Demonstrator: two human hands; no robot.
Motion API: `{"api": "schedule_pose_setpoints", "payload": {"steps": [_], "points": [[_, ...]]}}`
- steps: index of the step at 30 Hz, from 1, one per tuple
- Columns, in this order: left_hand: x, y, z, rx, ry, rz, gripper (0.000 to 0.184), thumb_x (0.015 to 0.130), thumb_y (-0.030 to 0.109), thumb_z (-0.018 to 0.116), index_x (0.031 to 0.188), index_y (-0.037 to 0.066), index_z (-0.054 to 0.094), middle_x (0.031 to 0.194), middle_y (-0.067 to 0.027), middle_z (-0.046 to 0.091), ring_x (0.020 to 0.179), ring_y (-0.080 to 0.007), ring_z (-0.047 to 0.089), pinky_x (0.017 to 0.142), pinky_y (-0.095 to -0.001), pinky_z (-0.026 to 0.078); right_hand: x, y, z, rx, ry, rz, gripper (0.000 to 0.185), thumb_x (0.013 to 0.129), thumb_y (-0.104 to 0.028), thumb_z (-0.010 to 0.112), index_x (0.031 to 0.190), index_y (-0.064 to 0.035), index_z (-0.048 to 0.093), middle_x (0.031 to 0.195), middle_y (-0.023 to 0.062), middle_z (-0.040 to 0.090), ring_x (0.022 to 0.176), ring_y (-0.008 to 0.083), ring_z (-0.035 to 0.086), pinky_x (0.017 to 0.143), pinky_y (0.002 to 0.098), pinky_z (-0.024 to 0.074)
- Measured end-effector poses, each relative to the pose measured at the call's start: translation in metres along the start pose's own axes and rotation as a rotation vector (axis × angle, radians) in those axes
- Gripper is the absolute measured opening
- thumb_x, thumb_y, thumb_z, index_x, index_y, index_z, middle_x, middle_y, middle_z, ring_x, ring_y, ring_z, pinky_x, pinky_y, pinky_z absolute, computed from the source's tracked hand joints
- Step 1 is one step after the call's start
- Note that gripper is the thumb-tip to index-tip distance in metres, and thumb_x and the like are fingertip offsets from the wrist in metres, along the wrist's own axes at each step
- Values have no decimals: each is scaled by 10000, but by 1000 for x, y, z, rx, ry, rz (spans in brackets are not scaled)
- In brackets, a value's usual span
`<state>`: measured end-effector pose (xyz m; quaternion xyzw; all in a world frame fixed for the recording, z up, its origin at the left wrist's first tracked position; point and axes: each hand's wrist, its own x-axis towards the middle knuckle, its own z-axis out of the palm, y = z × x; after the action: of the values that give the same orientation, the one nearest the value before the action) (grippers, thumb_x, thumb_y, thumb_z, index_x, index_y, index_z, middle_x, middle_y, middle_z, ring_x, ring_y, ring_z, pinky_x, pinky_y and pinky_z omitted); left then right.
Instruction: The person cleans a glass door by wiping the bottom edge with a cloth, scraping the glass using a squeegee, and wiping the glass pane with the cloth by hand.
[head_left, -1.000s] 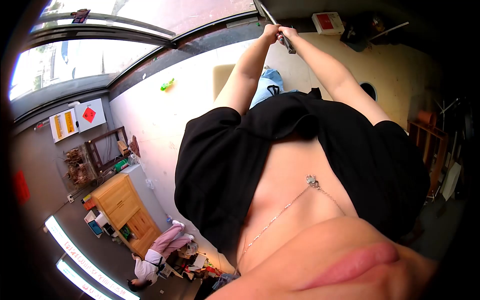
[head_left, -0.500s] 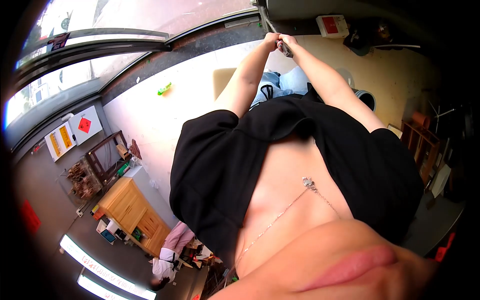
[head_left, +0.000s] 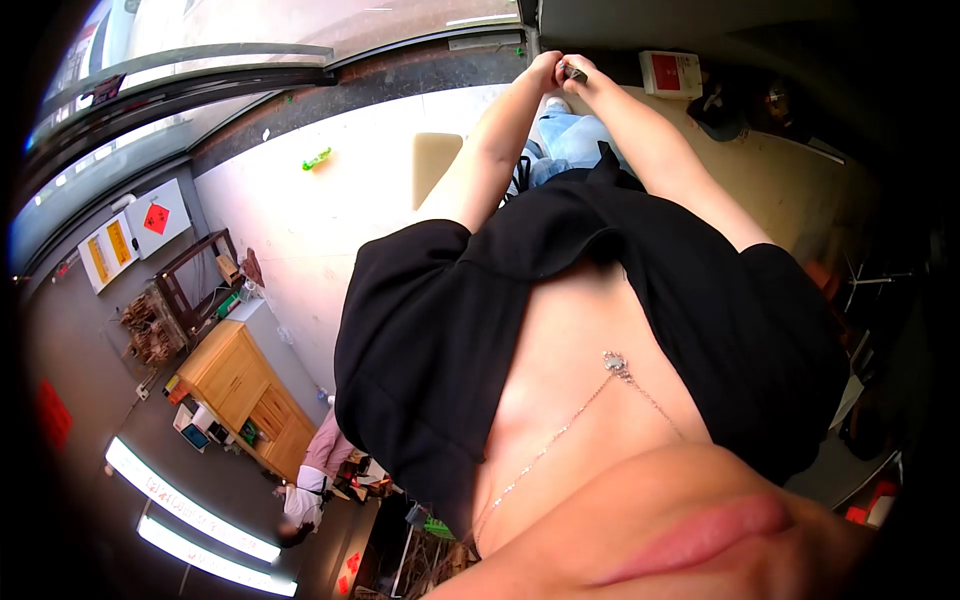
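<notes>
Both hands are close together at the top of the view, at the ends of outstretched arms. My left hand is closed round a rod-like tool. Beside it, my right hand is wrapped round the same tool, whose dark handle end pokes out between the hands. The rest of the tool is hard to make out. Light blue clothing and a white shoe show below the hands.
A beige rectangular seat lies left of my arms, with a green object farther left. At the upper right is a white-and-red box. A person is near a wooden cabinet at the lower left.
My hands stay together on the tool; they dipped slightly, then rose again. The shaft beyond them shows less clearly. The surroundings have shifted as the camera turned, and the light blue clothing is more exposed.
</notes>
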<state>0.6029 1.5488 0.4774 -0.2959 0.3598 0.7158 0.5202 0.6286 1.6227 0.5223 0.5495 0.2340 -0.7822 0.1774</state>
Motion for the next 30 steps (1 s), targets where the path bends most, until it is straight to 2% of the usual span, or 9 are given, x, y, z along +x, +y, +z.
{"api": "schedule_pose_setpoints", "payload": {"steps": [5,7,8,12,17,22,25,26,30], "points": [[6,25,5,-6,-38,3,130,703,119,351,600,49,391,525,-32,451,430,-127,458,397,-229,449,5,-11,25,-4,75,-55,109,705,-36,411,597,-42,418,488,27,439,359,83,429,298,179,375],[21,32,-15,19,-89,-4,286,767,184,265,877,-25,425,849,-147,515,775,-236,528,699,-361,447,8,-8,34,-17,89,-62,96,702,-33,412,607,-39,420,491,26,442,356,88,432,299,186,381],[28,34,-24,-19,-94,7,267,759,176,282,863,-14,437,841,-147,517,775,-246,524,734,-382,426,11,-7,39,-19,95,-66,89,701,-32,413,613,-38,421,492,25,443,354,90,433,299,190,384],[18,42,-32,-117,2,62,231,748,160,301,799,-6,453,808,-136,521,736,-221,530,695,-363,447,21,-1,60,-62,115,-66,63,696,-27,415,634,-33,426,498,24,448,347,99,437,302,205,395],[19,48,-37,-326,70,92,223,762,154,278,572,87,373,424,48,390,303,-53,388,259,-176,373,37,0,76,-252,115,25,24,685,-14,435,681,-36,444,521,24,464,353,99,456,308,232,403],[14,82,-78,-405,53,93,204,765,156,261,597,85,352,399,47,366,291,-56,365,289,-186,380,40,23,129,-517,141,4,163,717,-74,422,555,-73,403,395,-24,425,284,63,405,273,182,372],[-11,112,-126,-379,-267,89,198,738,115,259,708,21,431,586,-68,507,439,-129,511,424,-254,465,38,40,164,-470,-8,127,192,730,-96,425,541,-85,400,396,-30,425,285,59,402,271,162,361],[-10,118,-123,-358,100,128,189,753,142,272,599,79,361,394,43,355,286,-63,358,237,-165,331,38,47,176,-480,-40,115,219,741,-124,431,528,-85,396,404,-32,426,295,50,400,269,151,352],[-67,149,-135,-290,187,101,180,735,129,304,576,70,362,408,7,374,282,-69,353,225,-155,313,44,67,205,-524,-137,206,231,753,-138,419,530,-85,397,416,-35,425,313,36,398,269,132,342]]}}
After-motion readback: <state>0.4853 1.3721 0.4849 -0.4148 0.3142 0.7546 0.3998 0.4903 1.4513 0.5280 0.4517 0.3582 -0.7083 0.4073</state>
